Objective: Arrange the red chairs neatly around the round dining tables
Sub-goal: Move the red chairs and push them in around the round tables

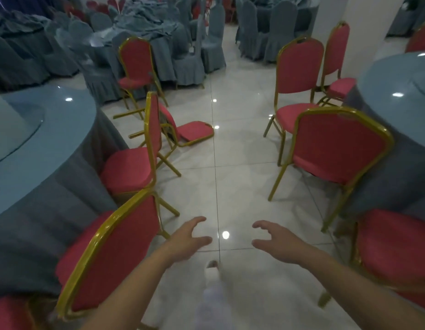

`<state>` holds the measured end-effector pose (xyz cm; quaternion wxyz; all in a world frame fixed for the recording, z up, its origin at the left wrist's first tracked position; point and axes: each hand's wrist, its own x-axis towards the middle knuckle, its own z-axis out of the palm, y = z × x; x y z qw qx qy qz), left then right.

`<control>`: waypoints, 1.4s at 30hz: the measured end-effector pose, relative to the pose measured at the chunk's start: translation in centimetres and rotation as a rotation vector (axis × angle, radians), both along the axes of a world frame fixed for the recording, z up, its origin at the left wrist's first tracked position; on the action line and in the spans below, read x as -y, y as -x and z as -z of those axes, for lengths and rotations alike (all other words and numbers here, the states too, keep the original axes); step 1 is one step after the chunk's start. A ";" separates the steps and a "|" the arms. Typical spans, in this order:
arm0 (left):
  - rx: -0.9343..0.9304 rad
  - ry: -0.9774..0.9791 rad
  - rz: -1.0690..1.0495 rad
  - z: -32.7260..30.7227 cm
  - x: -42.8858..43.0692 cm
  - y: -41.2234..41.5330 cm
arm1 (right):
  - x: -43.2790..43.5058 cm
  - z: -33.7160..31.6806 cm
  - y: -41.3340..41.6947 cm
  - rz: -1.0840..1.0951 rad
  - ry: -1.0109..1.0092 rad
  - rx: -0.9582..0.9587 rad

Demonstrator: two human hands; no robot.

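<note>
Head view: both hands [190,241] [275,241] empty above floor; fallen chair [194,133] ahead

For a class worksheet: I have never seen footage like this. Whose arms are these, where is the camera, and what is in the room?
No machine here: a person wears a wide-angle camera on the head, looking forward and down, so you see their own arms. The left hand and right hand reach forward, fingers spread, holding nothing. A left table and a right table, both round and cloth-draped, have red gold-framed chairs beside them, like the nearest chair. One tipped chair lies on the tiled floor.
</note>
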<state>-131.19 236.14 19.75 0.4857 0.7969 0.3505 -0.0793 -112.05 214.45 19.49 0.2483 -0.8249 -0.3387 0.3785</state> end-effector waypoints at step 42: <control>-0.187 -0.040 -0.248 3.7 -62.1 -68.6 | -67.6 3.3 -76.1 -0.255 0.132 0.067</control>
